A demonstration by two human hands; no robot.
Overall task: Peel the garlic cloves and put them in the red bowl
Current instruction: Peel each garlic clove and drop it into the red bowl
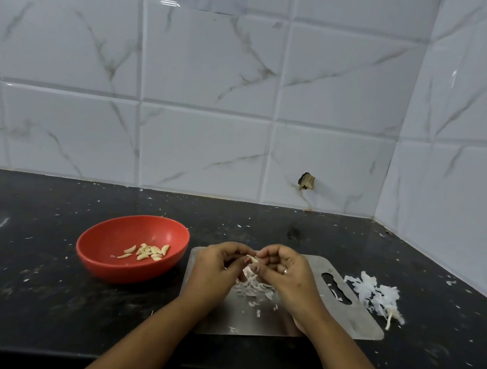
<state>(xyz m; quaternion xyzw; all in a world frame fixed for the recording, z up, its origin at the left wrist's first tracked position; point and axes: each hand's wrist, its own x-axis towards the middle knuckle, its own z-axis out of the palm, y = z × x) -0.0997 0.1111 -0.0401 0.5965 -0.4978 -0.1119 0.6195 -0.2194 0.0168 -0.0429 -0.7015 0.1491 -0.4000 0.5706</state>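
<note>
A red bowl (102, 249) stands on the black counter at the left, holding several peeled garlic cloves (148, 253). To its right lies a steel cutting board (360, 316). Above the board, my left hand (216, 271) and my right hand (285, 271) meet and pinch one garlic clove (252, 259) between their fingertips. Loose garlic skins (254, 286) lie on the board under the hands.
A heap of white garlic peel (375, 294) lies on the black counter (27, 284) just right of the board. Small skin flakes are scattered over the counter. White marble-look tiled walls (206, 124) rise behind and to the right, forming a corner.
</note>
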